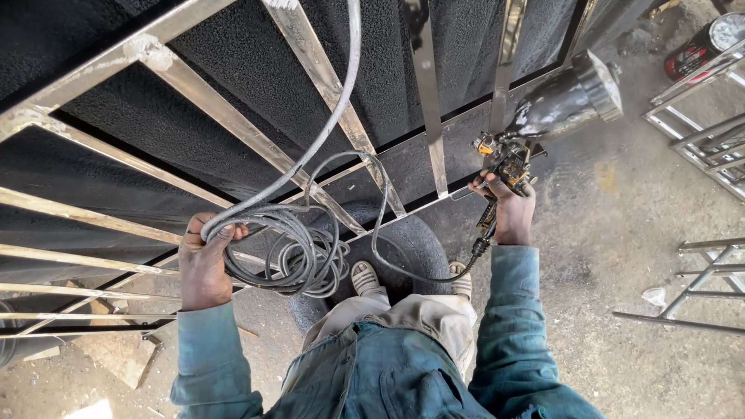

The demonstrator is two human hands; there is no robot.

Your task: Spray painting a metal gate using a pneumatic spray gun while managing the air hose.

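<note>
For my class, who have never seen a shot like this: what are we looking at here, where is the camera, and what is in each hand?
There is one picture, taken by a camera worn on a person's head and looking down, so you see their own arms in blue sleeves, their legs and sandalled feet. The feet stand on a dark tyre lying on the dusty ground. The left hand grips a bundle of coiled grey hose, which also runs up out of the picture. The right hand holds a paint spray gun with a metal cup on top; a hose leaves its handle. In front lies a black, rough-textured panel crossed by shiny metal bars. More metal frames stand at the right.
</note>
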